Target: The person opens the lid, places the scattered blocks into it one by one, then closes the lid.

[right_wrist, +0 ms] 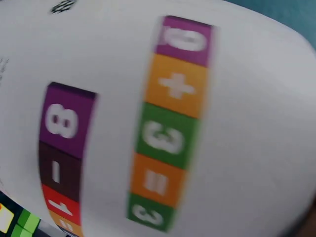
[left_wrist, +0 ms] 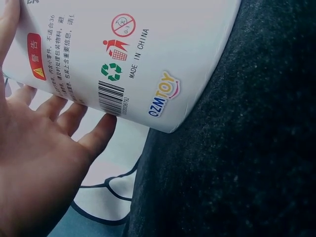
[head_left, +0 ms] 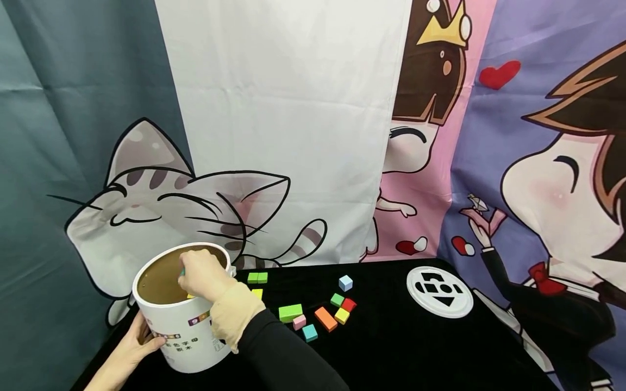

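The white bucket (head_left: 198, 350) bears a QZMTOY logo (left_wrist: 164, 94) near its base; toward its rim, MADE IN CHINA (left_wrist: 138, 53), a 0-3 prohibition sign (left_wrist: 123, 24) and a 警告 label (left_wrist: 36, 56); elsewhere, a strip "8−1=" (right_wrist: 60, 153) and another ending "+3=3" (right_wrist: 167, 133).

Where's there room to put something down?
The black cloth is bare between the red block and the lid, and in front of the lid. It's crowded between the red block and the tub, where blocks lie.

From here I count one left hand (head_left: 133, 343), one right hand (head_left: 202, 274), one bucket (head_left: 193, 350) at left, one lid (head_left: 439, 294) at right, and, lying out between those two, four green blocks (head_left: 290, 313), two yellow blocks (head_left: 342, 315), one orange block (head_left: 326, 319), one red block (head_left: 349, 304), one pink block (head_left: 299, 322), one teal block (head_left: 310, 333) and one light-blue block (head_left: 345, 283).
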`<action>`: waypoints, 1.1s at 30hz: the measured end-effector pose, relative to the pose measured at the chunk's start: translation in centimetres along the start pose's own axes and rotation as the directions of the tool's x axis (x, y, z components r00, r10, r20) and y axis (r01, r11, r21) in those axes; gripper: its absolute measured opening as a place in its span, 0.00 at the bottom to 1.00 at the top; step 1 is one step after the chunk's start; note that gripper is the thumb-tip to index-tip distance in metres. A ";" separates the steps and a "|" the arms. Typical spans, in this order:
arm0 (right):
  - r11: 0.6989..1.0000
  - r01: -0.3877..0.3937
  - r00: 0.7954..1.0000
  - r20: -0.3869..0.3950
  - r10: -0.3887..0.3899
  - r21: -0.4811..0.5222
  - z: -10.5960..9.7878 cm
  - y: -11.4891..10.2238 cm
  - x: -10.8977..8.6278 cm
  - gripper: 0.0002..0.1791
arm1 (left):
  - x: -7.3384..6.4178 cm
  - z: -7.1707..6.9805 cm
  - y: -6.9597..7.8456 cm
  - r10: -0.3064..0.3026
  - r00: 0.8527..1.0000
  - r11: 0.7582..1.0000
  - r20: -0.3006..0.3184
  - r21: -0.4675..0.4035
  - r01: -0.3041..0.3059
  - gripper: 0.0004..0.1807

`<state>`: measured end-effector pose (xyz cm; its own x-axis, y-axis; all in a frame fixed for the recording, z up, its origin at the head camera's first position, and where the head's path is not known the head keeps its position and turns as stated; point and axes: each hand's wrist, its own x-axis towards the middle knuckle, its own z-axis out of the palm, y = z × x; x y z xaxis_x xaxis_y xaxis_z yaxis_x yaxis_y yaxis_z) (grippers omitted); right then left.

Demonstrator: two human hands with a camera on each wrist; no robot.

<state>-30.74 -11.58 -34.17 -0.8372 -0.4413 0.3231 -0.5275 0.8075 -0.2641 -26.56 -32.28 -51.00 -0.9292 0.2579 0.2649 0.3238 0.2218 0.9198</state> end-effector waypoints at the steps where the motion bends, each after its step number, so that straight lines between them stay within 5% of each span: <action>1: 1.000 -0.016 1.000 0.010 0.016 -0.007 0.3 -0.1 0.0 0.08 | 0.1 0.1 -0.1 0.002 1.000 1.000 0.004 -0.002 -0.002 0.51; 11: 0.984 -0.163 0.980 0.107 0.170 -0.072 1.3 -0.5 0.2 0.08 | 0.3 0.3 -0.1 -0.090 0.996 0.996 0.008 -0.016 0.091 0.51; 25: 0.966 -0.237 0.949 0.190 0.252 -0.101 1.3 -1.4 0.5 0.10 | 0.2 0.0 -0.4 -0.059 0.998 0.998 -0.012 -0.029 0.059 0.51; 33: 0.976 -0.193 0.958 0.195 0.210 -0.099 1.5 -1.1 0.8 0.13 | 0.2 -0.1 -0.4 -0.035 0.999 0.999 -0.016 -0.024 0.034 0.51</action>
<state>-31.01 -13.42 -34.97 -0.9409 -0.3299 0.0772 -0.3388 0.9122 -0.2303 -26.93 -32.39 -51.28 -0.9425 0.2353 0.2374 0.2874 0.2081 0.9349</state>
